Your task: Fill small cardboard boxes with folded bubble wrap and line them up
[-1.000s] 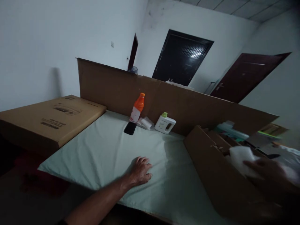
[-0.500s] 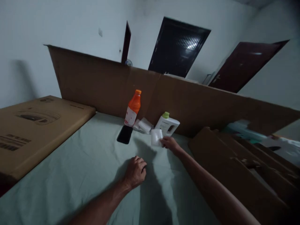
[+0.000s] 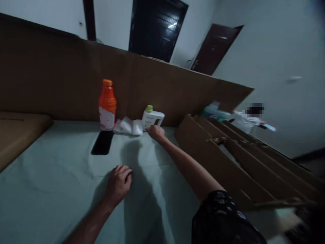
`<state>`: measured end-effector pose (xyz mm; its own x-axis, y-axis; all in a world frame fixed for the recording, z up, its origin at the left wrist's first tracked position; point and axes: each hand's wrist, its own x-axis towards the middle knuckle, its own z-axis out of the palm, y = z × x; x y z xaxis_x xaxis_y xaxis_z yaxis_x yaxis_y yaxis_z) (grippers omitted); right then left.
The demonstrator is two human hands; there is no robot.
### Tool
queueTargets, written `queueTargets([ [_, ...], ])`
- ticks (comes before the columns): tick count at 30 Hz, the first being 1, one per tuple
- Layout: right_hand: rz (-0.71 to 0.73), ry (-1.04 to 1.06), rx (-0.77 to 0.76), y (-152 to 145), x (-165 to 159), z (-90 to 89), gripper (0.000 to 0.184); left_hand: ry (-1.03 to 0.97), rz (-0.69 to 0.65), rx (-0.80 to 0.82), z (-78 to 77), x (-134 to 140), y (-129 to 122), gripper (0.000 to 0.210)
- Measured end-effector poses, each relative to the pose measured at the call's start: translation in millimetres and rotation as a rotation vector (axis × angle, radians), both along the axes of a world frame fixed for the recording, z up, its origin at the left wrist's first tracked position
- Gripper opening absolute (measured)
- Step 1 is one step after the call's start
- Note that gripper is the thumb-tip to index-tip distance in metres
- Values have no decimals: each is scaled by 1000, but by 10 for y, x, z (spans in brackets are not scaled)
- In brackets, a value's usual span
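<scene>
My right hand [image 3: 155, 133] reaches out to the foot of a white jug [image 3: 152, 118] with a green cap and covers part of it. Its fingers are drawn together; whether they grip anything is hidden. Just left of the fingertips lies a bubble-wrapped packet [image 3: 137, 127], beside other clear-wrapped packets [image 3: 125, 125]. An orange bottle [image 3: 107, 105] with a white label stands upright left of these. In front of the bottle a black smartphone [image 3: 102, 142] lies flat. Nearer to me, my left hand [image 3: 118, 182] rests on the pale green sheet [image 3: 63, 189], fingers curled, holding nothing visible.
A tall cardboard panel [image 3: 68, 74] stands behind the objects. Folded cardboard [image 3: 215, 159] leans at the right, and a flat cardboard box [image 3: 20, 135] lies at the left edge. Beyond the cardboard, a person [image 3: 246, 122] is in the background at right.
My right hand has carried the bubble-wrapped packet back to the other packets, and it now lies beside them. The view has swung right; my left hand stays curled on the sheet.
</scene>
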<state>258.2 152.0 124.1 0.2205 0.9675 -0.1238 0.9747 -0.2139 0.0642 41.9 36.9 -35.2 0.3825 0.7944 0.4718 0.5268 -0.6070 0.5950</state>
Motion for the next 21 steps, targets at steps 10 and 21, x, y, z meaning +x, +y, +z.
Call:
queueTargets([
  [10, -164, -111, 164, -1160, 1920, 1097, 32, 93, -15, 207, -143, -94, -35, 23],
  [21, 6, -7, -24, -918, 2406, 735, 31, 172, 28, 363, -110, -84, -46, 21],
])
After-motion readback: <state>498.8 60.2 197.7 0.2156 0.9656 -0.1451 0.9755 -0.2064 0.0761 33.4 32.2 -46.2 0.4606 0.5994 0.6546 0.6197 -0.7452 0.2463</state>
